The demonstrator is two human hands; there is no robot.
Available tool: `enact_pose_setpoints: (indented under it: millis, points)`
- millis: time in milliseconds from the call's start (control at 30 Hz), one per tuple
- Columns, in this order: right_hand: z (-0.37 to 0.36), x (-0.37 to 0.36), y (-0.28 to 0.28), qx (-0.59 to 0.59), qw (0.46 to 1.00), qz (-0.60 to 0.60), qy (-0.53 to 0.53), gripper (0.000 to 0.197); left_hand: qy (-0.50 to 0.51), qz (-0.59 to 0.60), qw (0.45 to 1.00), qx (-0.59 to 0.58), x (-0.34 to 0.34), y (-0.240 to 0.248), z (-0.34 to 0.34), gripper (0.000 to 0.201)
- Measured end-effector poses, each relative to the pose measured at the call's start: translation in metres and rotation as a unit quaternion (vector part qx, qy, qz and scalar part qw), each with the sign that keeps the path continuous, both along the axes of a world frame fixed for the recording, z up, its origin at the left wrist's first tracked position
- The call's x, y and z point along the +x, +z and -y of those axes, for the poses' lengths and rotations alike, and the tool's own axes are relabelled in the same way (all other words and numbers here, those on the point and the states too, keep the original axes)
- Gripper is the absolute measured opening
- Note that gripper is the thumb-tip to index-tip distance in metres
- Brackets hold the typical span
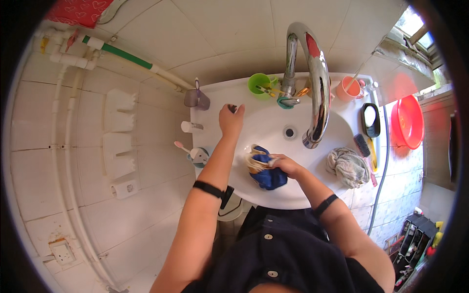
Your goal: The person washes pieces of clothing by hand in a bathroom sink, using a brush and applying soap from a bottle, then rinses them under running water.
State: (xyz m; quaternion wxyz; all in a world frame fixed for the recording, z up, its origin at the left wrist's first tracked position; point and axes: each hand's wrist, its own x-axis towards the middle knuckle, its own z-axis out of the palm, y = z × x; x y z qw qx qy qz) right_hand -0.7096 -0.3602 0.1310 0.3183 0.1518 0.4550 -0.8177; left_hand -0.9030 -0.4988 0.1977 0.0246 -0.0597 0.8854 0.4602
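Wearing a black, pale-buttoned cloth shirt [249, 246], gripping a crumpled blue-and-cream fabric bundle [269, 178] near in a white sink [264, 122] with the right hand [289, 167], curling the left hand [231, 118], farther left, around a small dark object [233, 109], apparently hand-washing, next probably calling for both hands together.

Blue cloth [266, 176] in the white sink [264, 122]

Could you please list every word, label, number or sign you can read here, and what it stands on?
None can be read.
Red sheet, upper left: heart outlines, no readable words.
White container on the sink's left: any print is too small to read.
Blue-and-cream cloth in the right hand: no readable lettering.
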Motion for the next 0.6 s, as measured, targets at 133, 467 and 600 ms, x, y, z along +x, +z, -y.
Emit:
enact_pose_setpoints:
  millis: [133,467,600]
  points:
    - [-0.033,0.018,0.004,-0.082,0.988,0.099,-0.081,0.035,-0.006,0.018,1.000,0.024,-0.027,-0.019,-0.039,0.032]
    - [-0.013,-0.057,0.023,0.258,0.949,-0.179,0.040,0.028,-0.060,0.053,0.996,-0.026,-0.061,0.006,-0.060,0.017]
    - [-0.007,-0.098,0.061,0.140,0.977,-0.152,0.058,0.028,-0.069,-0.023,0.985,-0.155,-0.088,0.028,-0.041,0.018]
